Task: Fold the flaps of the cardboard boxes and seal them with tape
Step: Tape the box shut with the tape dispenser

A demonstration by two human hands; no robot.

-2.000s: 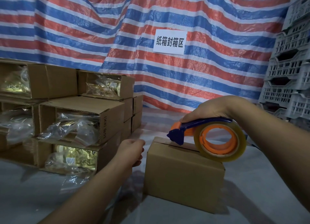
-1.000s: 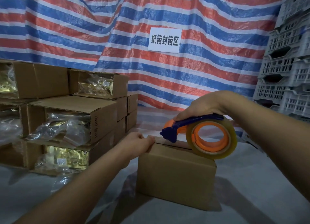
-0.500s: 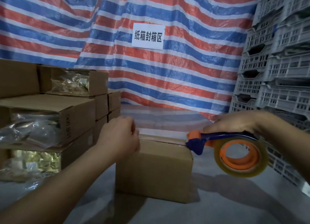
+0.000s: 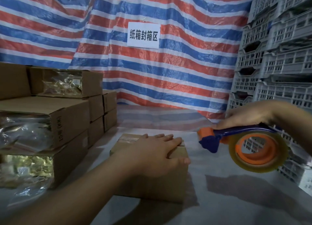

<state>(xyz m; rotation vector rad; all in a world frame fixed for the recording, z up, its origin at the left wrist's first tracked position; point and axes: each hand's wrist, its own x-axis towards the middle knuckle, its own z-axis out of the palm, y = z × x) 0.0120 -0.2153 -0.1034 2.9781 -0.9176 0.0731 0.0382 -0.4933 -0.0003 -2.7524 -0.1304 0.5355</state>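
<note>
**Spotter:** Where's the box, and what are your hands doing?

**Operator:** The cardboard box [image 4: 152, 179] sits on the grey bench [image 4: 236, 208], low and centre in my view, just right of the stacked boxes [image 4: 67, 123]. My left hand [image 4: 157, 154] lies flat on its top, fingers [image 4: 170, 141] straight and slightly spread, pressing the lid down, thumb hanging over the near right edge. I see a strip of clear tape [image 4: 130, 138] along the seam at the far left end of the top; under my palm I can't tell how well it's stuck.

**Spotter:** And the right?

**Operator:** My right hand [image 4: 249, 116] has its fingers curled round the handle of the tape dispenser [image 4: 244, 150], held in the air to the right of the box, clear of it. Its blue cutter end points left, toward the box's right end.

**Spotter:** So which way does the seam run from there?

**Operator:** The seam runs roughly left to right, along the box's long axis, and its right end points almost straight at the dispenser. The left hand is the one on the box; the right is near but apart. I judge this seam is taped and I'm smoothing it. If another strip is needed, the dispenser would come in from the right, along that same line.

**Spotter:** Risks?

**Operator:** The box looks light; it may slide if I lift my palm.
</note>
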